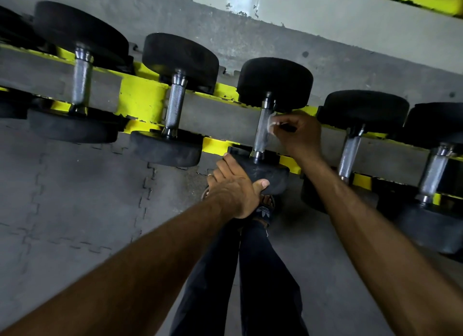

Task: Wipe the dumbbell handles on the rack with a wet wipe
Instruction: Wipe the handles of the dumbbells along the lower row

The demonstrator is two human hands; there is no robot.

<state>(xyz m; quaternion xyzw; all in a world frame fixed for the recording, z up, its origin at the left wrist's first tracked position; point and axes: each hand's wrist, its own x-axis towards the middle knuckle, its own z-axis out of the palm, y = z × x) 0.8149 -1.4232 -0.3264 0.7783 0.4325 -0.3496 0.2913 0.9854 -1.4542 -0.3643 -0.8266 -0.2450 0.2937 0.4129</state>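
A yellow rack (141, 95) carries a row of black dumbbells with knurled steel handles. The middle dumbbell's handle (261, 132) has a white wet wipe (271, 124) pressed against its right side near the top. My right hand (299, 135) pinches that wipe against the handle. The near black head (265, 175) of the same dumbbell is gripped from the left by my left hand (235, 188), thumb under its front edge. Other handles stand to the left (175, 105) and to the right (349, 155).
Grey interlocking floor mats (75, 198) lie below the rack. My legs in dark trousers and a sandalled foot (265, 210) stand under the middle dumbbell. More dumbbells sit on a lower tier at the right (431, 225). A grey wall runs behind the rack.
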